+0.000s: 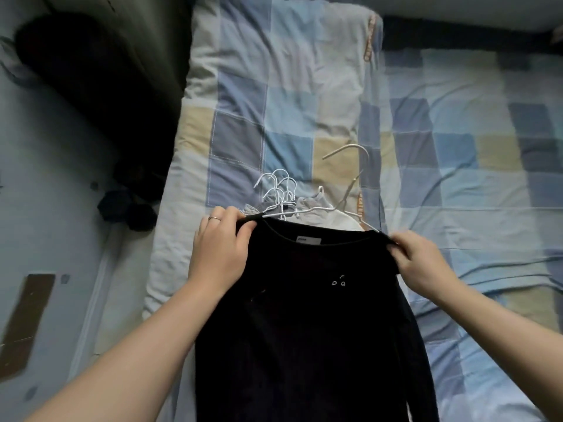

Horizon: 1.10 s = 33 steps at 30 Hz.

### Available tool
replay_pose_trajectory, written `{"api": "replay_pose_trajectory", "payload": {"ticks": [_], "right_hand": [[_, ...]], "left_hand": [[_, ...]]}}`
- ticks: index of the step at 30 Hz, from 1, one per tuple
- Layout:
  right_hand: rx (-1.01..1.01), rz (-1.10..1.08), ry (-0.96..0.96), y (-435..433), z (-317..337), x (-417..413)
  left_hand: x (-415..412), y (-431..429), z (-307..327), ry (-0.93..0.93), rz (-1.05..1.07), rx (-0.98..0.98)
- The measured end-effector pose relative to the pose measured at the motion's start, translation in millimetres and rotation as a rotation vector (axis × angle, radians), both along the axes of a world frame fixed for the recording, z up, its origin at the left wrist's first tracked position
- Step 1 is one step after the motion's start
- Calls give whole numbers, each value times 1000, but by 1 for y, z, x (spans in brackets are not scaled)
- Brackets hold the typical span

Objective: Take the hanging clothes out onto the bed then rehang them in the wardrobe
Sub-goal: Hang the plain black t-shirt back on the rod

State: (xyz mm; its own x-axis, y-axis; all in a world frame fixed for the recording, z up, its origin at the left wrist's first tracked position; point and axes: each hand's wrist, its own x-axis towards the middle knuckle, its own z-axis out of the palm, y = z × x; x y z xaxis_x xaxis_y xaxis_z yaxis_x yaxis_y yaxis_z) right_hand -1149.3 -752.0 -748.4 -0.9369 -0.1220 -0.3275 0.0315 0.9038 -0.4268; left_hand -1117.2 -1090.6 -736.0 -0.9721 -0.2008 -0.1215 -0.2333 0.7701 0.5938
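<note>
Black top [304,315], pinched between left hand [219,248] and right hand [423,263]: soft cloth, matt, no sheen.
Neck label [308,240]: white cloth, smooth.
White hangers [278,190] just beyond left hand: thin wire, smooth coated finish, slight gloss.
Beige hanger [356,166] beyond right hand: smooth; material unclear.
Ring [214,218] on left hand: polished metal.
Quilt [274,102] beyond both hands: patchwork cloth, matt, creased, stitched seams.

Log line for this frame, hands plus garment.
left hand: grips black top shoulder | right hand: grips other shoulder | white hangers: piled on bed behind top
</note>
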Motion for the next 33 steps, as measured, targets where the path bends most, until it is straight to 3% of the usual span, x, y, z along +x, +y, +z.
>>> {"api": "replay_pose_trajectory", "payload": {"ticks": [10,18,25,33], "right_hand": [[-127,-279,140,31,179,129],[-191,-509,319,73,256,238],[-179,-727,518,151,303,343],[-81,-928,726,271,352,503]], "left_hand": [[49,30,127,18,-229,124],[93,90,203,114,-422,212],[132,195,252,225,-612,274],[224,371,312,364,-852,311]]}}
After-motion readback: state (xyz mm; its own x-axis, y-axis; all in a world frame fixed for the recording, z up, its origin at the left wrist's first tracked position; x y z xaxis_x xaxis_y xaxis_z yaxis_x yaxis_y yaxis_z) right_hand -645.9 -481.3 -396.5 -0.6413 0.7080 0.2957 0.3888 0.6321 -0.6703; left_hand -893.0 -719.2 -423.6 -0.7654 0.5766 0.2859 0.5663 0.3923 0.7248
